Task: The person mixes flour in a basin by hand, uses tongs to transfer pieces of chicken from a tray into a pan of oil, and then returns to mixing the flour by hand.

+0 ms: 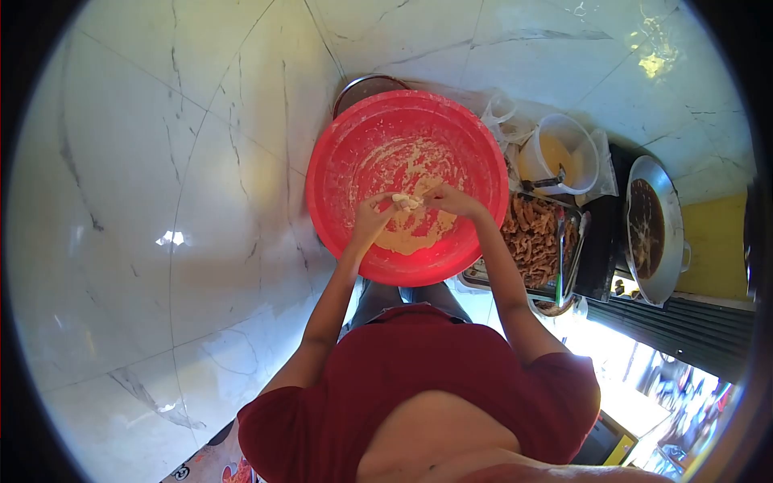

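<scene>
A large red basin (324, 181) holds pale flour, which is smeared over its bottom and lies thicker near the lower middle. Over the basin, my left hand (374, 216) pinches one side of a small flour-coated piece (407, 202). From the right, my right hand (451, 201) comes in with its fingers closed at the other side of the same piece. Both hands are close together, just above the flour. What the piece is made of cannot be made out.
Right of the basin stand a tray of brown fried pieces (531, 241) with tongs (561, 258), a white tub of yellow liquid (592, 165) with a dark-handled utensil, and a wide pan of dark oil (675, 241). Tiled walls rise behind and left.
</scene>
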A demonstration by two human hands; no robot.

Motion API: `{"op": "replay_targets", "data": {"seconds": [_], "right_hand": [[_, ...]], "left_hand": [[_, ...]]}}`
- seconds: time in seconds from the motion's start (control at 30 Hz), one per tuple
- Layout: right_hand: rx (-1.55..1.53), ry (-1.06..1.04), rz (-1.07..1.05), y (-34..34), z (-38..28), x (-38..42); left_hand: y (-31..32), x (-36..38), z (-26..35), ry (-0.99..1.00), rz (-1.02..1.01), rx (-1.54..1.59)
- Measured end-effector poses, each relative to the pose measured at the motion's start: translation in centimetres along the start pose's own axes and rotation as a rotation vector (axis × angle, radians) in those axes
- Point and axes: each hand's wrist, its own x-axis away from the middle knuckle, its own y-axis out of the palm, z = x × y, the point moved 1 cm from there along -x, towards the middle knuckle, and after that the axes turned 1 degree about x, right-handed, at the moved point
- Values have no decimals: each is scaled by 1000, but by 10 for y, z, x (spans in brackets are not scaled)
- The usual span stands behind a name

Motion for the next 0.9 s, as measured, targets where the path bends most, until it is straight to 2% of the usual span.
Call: {"op": "replay_targets", "data": {"seconds": [0.1,0.23,0.33,0.43,0.5,0.53,0.6,0.7,0.73,0.8,0.83,0.9], "right_hand": [[-53,-35,215,15,-7,8],[-173,-24,478,46,-42,17],[-139,-21,590,64,-54,12],[-252,55,634,69,-47,4],[-302,-3,725,72,-42,0],[-326,-35,769,72,-46,0],[-124,-33,756,66,-54,8],[87,-77,715,57,-70,19],[142,-99,698,54,-71,21],[195,-123,670,49,-70,22],[220,-134,656,49,-72,22],[58,-92,680,49,-77,22]], "left_hand": [[1,-8,-15,62,74,149],[3,-15,-27,22,132,310],[6,-16,-27,58,123,317],[8,-15,-23,72,132,337],[3,-11,-20,39,112,351],[1,-10,-15,32,88,319],[-8,-8,-2,21,45,256],[-25,-10,7,251,-108,-112],[-29,-12,11,257,-139,-226],[-34,-14,16,268,-197,-455],[-34,-14,18,289,-186,-459],[-33,-13,20,332,-161,-465]]}}
